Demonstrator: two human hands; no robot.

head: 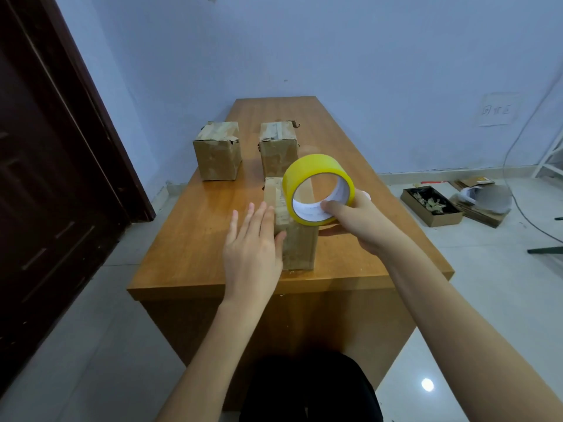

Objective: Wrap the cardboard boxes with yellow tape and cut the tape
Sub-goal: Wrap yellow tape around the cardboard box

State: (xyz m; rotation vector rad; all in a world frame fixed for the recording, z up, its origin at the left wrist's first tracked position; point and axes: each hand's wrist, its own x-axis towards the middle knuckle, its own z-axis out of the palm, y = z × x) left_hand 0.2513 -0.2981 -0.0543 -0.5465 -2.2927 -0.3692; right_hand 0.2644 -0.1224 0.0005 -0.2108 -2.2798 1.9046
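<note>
Right hand (362, 220) grips the yellow tape roll (316, 187), thumb inside its core; left hand (253, 242) lies flat, fingers straight, against the nearest cardboard box (300, 242), partly hiding it.

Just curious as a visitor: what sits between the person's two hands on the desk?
In the head view, the nearest cardboard box stands between the left hand and the right hand, which holds the yellow tape roll.

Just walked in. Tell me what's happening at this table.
A person is getting ready to tape cardboard boxes. The right hand holds a roll of yellow tape above the nearest box, thumb hooked inside its core. The left hand lies flat, fingers straight, against that box's left side. Two more boxes wait farther back on the wooden table. No yellow tape shows on any box yet.
</note>
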